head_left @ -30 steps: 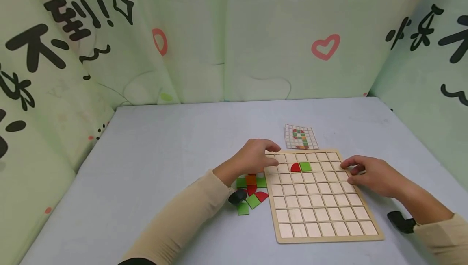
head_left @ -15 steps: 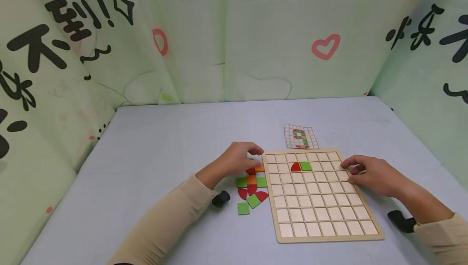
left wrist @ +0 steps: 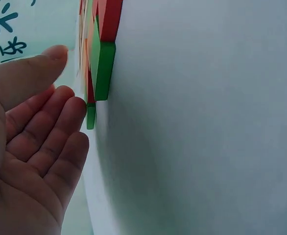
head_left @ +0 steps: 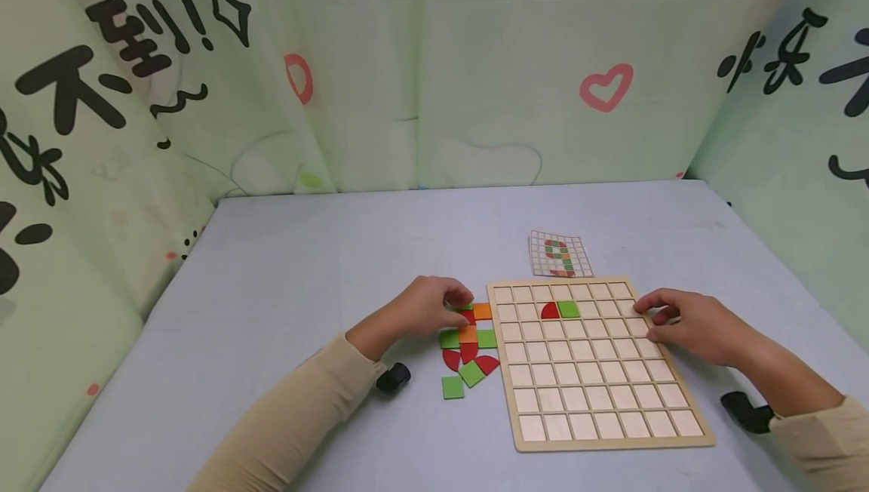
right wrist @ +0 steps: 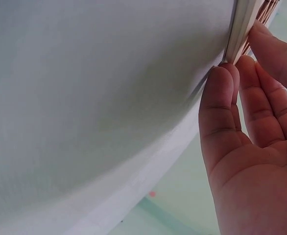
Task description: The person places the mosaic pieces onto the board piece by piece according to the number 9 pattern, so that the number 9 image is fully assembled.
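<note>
My left hand [head_left: 426, 306] hovers at the far end of a small pile of flat coloured tiles, thumb and fingers apart with nothing between them. In the left wrist view its fingertips overlap the end of a green tile [left wrist: 104, 71], beside a red tile [left wrist: 111, 19]. An orange tile [head_left: 482, 312] lies by the board's left edge. The wooden grid board [head_left: 614, 443] holds a red quarter-circle tile [head_left: 551, 312] and a green square tile [head_left: 568, 309] in neighbouring cells. My right hand [head_left: 699, 324] rests its thumb and fingertips against the board's right edge.
A small pattern card [head_left: 578, 254] printed with a coloured grid lies just beyond the board. One green square [head_left: 452, 388] sits at the near end of the pile, slightly apart from the rest. Printed curtains [head_left: 502, 84] surround the white table [head_left: 326, 250].
My left hand has moved left and slightly nearer, from over the board's far left corner to the far end of the tile pile. The right hand has stayed at the board's edge.
</note>
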Tool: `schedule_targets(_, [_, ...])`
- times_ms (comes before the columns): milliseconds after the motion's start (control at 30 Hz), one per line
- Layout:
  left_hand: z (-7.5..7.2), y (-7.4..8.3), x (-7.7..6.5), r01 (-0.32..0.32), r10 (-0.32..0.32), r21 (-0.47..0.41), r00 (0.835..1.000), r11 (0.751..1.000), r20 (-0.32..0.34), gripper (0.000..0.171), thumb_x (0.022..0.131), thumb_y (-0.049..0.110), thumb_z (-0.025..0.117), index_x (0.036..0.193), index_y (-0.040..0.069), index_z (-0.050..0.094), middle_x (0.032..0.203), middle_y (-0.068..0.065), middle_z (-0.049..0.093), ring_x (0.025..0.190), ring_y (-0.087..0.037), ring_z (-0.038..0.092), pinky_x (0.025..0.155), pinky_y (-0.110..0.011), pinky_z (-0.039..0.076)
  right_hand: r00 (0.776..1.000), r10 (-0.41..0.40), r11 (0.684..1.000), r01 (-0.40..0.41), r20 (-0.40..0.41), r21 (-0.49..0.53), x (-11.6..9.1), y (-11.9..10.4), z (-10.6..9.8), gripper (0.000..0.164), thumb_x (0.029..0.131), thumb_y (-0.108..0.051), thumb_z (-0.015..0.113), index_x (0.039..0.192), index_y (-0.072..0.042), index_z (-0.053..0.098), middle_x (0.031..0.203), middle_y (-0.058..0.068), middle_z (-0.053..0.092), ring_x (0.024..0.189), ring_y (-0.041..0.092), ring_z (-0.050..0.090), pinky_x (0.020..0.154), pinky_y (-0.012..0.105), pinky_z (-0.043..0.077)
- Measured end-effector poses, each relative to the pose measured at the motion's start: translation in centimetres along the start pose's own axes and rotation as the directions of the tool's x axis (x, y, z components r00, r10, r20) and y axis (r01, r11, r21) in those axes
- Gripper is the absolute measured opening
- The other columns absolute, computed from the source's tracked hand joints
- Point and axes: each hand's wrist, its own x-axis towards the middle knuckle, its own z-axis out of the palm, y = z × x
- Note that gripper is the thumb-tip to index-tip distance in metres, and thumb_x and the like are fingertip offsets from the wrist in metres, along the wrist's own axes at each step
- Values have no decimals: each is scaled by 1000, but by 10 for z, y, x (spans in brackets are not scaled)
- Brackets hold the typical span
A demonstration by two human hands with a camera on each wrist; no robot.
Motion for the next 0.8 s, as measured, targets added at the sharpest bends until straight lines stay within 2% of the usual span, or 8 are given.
schedule_targets(233, [0,-1,-1,-2,2,-15,1000,1000,16,34,88,15,79,120,11,69,109,4,69,101,-11,61,92,-25,50,1000,-3,1000,3,-1,-3,0,0,0,35,85,-14,77,115,-3,65,101,11,66,95,31,60,74,41,47])
schedule_targets(567, [-1,-3,1,-43,43,-20,998,999,39,31,89,16,78,118,10,69,106,4,69,96,-9,62,89,-22,50,1000,-11,1000,11,0,-1,0,-1,0,34,86,-12,76,115,-2,64,102,11,67,96,31,61,75,41,49])
schedule_targets(800, [0,1,4,-47,46,4,998,999,36,32,89,16,79,119,10,69,109,3,70,99,-10,62,90,-23,50,1000,-13,1000,13,1,-2,-1,-1,0,34,86,-13,76,116,-3,64,103,10,67,97,30,62,72,35,48])
